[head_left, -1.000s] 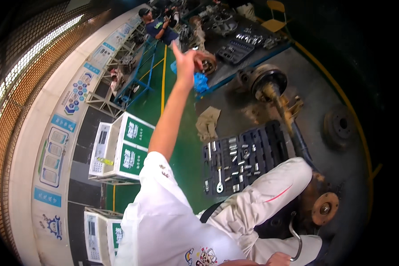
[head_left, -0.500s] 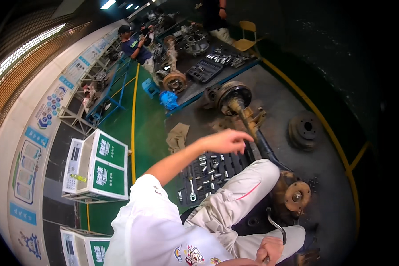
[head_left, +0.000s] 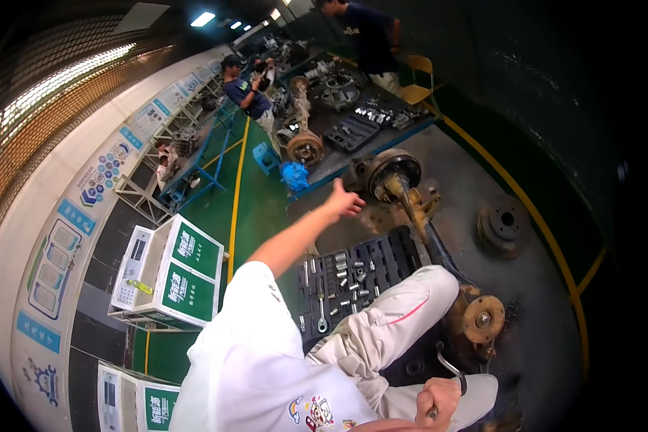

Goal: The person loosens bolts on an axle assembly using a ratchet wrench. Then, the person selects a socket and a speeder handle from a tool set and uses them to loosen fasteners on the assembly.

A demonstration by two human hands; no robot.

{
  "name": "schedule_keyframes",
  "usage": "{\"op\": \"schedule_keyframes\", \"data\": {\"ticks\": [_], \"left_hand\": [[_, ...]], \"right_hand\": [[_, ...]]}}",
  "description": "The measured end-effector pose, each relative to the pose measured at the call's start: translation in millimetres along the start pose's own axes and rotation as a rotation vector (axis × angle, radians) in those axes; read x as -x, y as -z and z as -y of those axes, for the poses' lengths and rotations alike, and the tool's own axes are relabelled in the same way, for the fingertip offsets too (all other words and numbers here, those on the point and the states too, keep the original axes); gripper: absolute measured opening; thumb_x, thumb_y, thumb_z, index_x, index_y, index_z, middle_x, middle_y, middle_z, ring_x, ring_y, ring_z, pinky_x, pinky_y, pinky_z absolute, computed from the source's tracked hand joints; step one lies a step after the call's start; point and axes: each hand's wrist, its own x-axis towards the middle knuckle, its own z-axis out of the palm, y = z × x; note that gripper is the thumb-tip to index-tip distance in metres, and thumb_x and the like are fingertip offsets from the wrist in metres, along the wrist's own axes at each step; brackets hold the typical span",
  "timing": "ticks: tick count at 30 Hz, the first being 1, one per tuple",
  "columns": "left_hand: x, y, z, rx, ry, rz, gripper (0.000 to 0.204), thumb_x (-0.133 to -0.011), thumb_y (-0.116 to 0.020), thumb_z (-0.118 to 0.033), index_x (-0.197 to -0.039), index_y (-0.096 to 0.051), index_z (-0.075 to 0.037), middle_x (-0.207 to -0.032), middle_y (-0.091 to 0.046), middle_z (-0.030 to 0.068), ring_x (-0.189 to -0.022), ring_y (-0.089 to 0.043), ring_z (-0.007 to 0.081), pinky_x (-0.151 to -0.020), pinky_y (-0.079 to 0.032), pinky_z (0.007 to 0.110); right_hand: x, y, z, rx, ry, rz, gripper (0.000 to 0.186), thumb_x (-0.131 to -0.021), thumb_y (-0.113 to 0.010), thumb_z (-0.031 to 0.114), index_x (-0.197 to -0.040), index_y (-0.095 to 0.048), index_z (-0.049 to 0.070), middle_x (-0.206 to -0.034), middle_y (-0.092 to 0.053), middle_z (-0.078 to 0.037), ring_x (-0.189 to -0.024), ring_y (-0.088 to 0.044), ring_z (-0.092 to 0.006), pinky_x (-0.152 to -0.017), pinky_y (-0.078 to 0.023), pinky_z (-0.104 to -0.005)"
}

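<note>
My left hand (head_left: 344, 202) is stretched out over the far part of the bench, fingers apart and nothing in them, near the brake end of a long vehicle axle (head_left: 435, 241). Beneath that arm, a black socket-set case (head_left: 396, 253) lies unfolded, with loose silver sockets and a ratchet (head_left: 322, 317) in it. Low in the picture, my right hand (head_left: 441, 400) is closed round a bent metal bar (head_left: 450, 366), whose curved end sticks up beside my knee. The axle's near end carries a round rusty hub (head_left: 484, 320).
A brake drum (head_left: 507, 225) lies right of the axle. Beyond stands another bench with a second axle (head_left: 304, 129), a tool case (head_left: 353, 134) and a blue bundle (head_left: 294, 176). Several people are farther off. A yellow chair (head_left: 417, 79) and white-and-green cabinets (head_left: 187, 270) flank the benches.
My left hand has swung away from the middle of the axle, farther out and to the left. My right hand keeps its hold on the bar. The view has shifted slightly.
</note>
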Motion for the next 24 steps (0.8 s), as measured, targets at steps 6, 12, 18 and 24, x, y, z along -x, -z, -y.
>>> {"op": "schedule_keyframes", "data": {"ticks": [6, 12, 18, 24], "left_hand": [[-9, 185, -129, 0.002, -0.286, -0.464, 0.104, -0.083, -0.057, -0.005, -0.151, 0.020, -0.015, -0.085, -0.069, 0.0149, -0.056, -0.062, 0.0203, -0.044, -0.049, 0.035], [63, 114, -203, -0.737, -0.398, 0.190, 0.052, -0.094, -0.053, -0.018, -0.144, -0.045, -0.009, -0.094, -0.071, 0.0044, -0.069, -0.062, 0.0094, -0.059, -0.052, 0.026], [145, -84, -98, -0.987, -1.172, 0.731, 0.046, -0.088, -0.055, -0.016, -0.134, -0.056, -0.016, -0.094, -0.068, 0.0129, -0.081, -0.066, 0.0297, -0.073, -0.055, 0.040], [213, -243, -16, -0.318, -1.622, 1.341, 0.055, -0.073, -0.072, -0.015, -0.125, -0.059, -0.008, -0.108, -0.063, 0.0137, -0.104, -0.059, 0.0342, -0.088, -0.048, 0.044]], "right_hand": [[4, 7, -13, -0.046, 0.055, 0.060, 0.023, -0.087, -0.057, 0.004, -0.067, -0.049, -0.003, -0.061, -0.044, -0.015, -0.053, -0.045, -0.0320, -0.052, -0.034, -0.0423], [2, 12, -6, 0.010, 0.015, 0.072, 0.022, -0.090, -0.055, 0.004, -0.070, -0.051, -0.003, -0.062, -0.048, -0.016, -0.053, -0.048, -0.0324, -0.052, -0.035, -0.0416], [-13, -15, -6, 0.081, 0.051, 0.113, 0.018, -0.087, -0.058, 0.001, -0.070, -0.052, -0.003, -0.060, -0.049, -0.017, -0.049, -0.047, -0.0334, -0.049, -0.035, -0.0423], [-30, -28, -15, 0.090, -0.011, 0.367, 0.039, -0.085, -0.062, 0.012, -0.055, -0.040, 0.000, -0.049, -0.039, -0.012, -0.041, -0.039, -0.0301, -0.044, -0.029, -0.0375]]}}
